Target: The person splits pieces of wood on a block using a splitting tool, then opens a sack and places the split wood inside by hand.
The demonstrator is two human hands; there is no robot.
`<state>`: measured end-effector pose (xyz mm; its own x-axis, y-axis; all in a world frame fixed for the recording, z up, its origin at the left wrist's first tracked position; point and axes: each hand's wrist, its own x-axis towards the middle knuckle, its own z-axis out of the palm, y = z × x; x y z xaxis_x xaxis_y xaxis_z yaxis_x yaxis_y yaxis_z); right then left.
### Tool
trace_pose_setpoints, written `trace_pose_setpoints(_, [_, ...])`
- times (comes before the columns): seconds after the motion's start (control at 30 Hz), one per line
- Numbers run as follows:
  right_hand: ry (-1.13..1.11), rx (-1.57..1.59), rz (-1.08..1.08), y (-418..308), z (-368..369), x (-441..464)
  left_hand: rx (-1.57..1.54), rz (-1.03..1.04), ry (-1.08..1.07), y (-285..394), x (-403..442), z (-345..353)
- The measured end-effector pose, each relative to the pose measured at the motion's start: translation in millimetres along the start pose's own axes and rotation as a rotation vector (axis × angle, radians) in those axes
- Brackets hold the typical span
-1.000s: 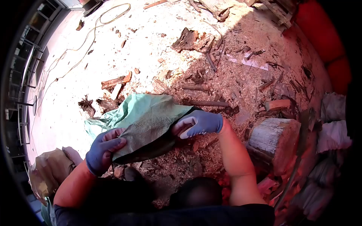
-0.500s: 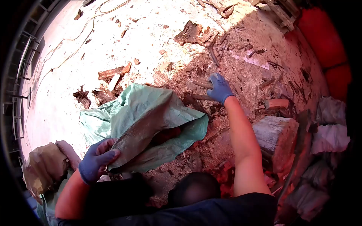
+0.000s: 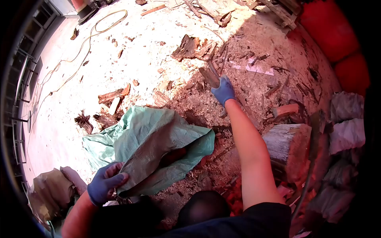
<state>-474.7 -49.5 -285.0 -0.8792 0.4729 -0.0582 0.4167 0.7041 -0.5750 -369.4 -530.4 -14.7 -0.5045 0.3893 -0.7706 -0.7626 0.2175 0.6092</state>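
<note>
My left hand (image 3: 105, 183), in a blue glove, pinches the rim of a green woven sack (image 3: 145, 133). The sack lies on the ground with its mouth partly open towards the right, and its inside is dark. Out in front, my right hand (image 3: 224, 91), gloved too, is closed around a piece of wood (image 3: 209, 77) that points up and to the left. The fingers' far side is hidden. Sawdust and wood chips cover the ground beneath this hand.
A thick wood block (image 3: 283, 139) stands right of my right arm. Bark (image 3: 189, 47) and split wood pieces (image 3: 114, 94) lie farther off. A yellowish cord (image 3: 89, 43) loops across the floor at left. Filled sacks (image 3: 347, 135) line the right side, and another sack (image 3: 49, 194) is at lower left.
My right hand has reached a little farther forward and left, and the wood in it has turned to point more away from me. My left hand keeps its hold on the sack.
</note>
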Motion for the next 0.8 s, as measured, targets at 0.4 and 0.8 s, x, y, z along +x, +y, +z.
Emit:
trace_pose_setpoints(0.4, [-0.121,-0.281,0.077,-16,40,20,0.252,-0.088,-0.032,0,-8,9])
trace_pose_setpoints(0.8, [-0.108,1.469,-0.09,-31,-48,-223,0.525,0.53,0.011,-9,76,17])
